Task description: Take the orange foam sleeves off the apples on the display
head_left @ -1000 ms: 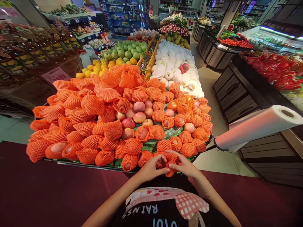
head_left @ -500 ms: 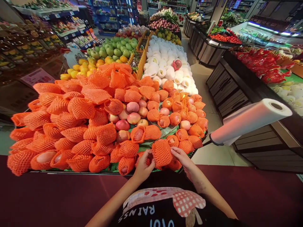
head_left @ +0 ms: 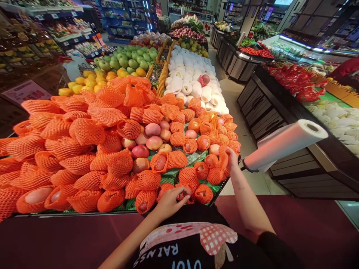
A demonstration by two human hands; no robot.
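Observation:
At the front edge of the fruit display, my left hand [head_left: 171,202] has its thumb and fingers curled at the open end of an orange foam net [head_left: 188,175]. A pinkish apple partly shows in that end, and the net lies on the green mat [head_left: 174,175]. Further right, my right hand [head_left: 232,162] is closed on a narrow, upright orange foam net [head_left: 223,157]; whether it holds fruit cannot be seen. Bare apples [head_left: 154,142] lie mid-display, among many others wrapped in orange nets.
A large heap of orange-netted fruit [head_left: 70,149] fills the left side. White-netted fruit [head_left: 193,71], yellow fruit [head_left: 92,80] and green fruit [head_left: 123,59] lie behind. A plastic bag roll [head_left: 286,144] juts out at the right corner, beside the aisle and another counter [head_left: 269,108].
My right hand has left the netted fruit before me and reached right and forward to another net. That fruit now lies lower on the mat, my left hand still at it. The view shifted slightly.

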